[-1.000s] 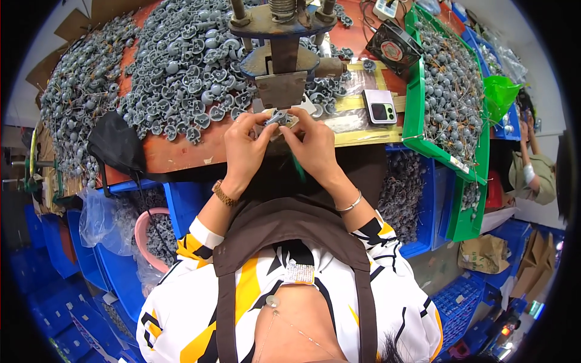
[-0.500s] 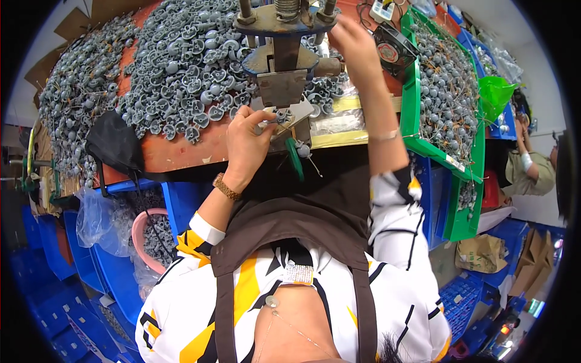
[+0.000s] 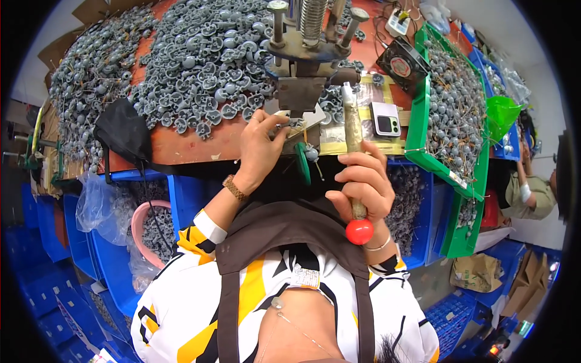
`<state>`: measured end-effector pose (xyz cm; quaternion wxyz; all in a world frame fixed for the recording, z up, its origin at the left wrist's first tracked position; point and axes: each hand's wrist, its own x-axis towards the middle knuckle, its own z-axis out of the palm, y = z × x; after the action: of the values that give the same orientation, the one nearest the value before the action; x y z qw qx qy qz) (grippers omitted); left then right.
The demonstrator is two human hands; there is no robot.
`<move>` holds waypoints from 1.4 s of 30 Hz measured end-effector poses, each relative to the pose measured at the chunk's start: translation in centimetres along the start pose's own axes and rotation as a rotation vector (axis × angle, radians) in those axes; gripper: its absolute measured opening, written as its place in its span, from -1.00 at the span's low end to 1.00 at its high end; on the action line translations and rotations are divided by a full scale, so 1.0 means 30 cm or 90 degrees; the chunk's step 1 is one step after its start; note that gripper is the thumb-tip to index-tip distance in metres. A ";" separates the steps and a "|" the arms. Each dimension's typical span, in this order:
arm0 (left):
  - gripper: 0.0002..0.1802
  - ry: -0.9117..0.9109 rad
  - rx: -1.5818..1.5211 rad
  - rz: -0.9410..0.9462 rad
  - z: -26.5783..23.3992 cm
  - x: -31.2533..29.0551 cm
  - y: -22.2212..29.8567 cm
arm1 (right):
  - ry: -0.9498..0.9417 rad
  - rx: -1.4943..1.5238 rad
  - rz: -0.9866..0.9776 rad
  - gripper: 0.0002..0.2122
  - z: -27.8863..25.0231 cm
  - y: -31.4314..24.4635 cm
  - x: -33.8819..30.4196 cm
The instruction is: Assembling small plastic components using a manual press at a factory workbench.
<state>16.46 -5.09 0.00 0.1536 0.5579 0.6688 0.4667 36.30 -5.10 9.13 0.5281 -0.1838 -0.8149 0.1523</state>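
Observation:
Under the ram of a metal hand press (image 3: 301, 95), my left hand (image 3: 261, 142) pinches at a small grey plastic piece (image 3: 295, 123), mostly hidden by the fingers and the press. A grey ball (image 3: 311, 153) with a thin stem and a green piece (image 3: 302, 164) hang just below the press seat. My right hand (image 3: 368, 184) is wrapped round the press lever (image 3: 353, 127), whose shaft looks covered in worn wrapping. The lever's red ball knob (image 3: 359, 232) sticks out below that hand, toward my body.
Piles of grey half-shells (image 3: 206, 66) and stemmed grey balls (image 3: 97, 85) cover the bench's left side. At right are a phone (image 3: 385, 120), a small black fan (image 3: 402, 63) and a green tray (image 3: 416, 121) of balls. Blue bins (image 3: 184, 199) sit below. Another person's arm (image 3: 525, 181) shows far right.
My right hand has come down from beside the press top toward my body, bringing the lever with its red knob into view. My left hand stays pinched at the press.

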 end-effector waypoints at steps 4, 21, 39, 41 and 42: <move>-0.69 0.016 -0.032 0.025 0.005 -0.032 0.002 | 0.088 0.008 -0.066 -0.55 -0.072 0.042 0.121; -0.69 0.156 0.428 0.194 -0.157 0.027 -0.267 | -0.091 0.039 0.414 -0.81 0.263 0.271 -0.135; -0.73 0.202 0.350 0.287 -0.121 0.021 -0.304 | 0.249 -0.155 0.641 -0.82 -0.629 0.317 -0.227; -0.73 0.212 0.314 0.268 -0.122 0.013 -0.302 | 0.425 0.138 0.696 -0.80 -0.621 0.512 -0.233; -0.74 0.207 0.294 0.286 -0.122 0.009 -0.303 | 0.524 0.311 0.764 -0.79 -0.620 0.596 -0.237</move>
<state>8.25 -5.96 -5.25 -0.1912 0.6293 0.6330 0.4083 58.51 8.49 2.86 0.6413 -0.5146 -0.2566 0.5080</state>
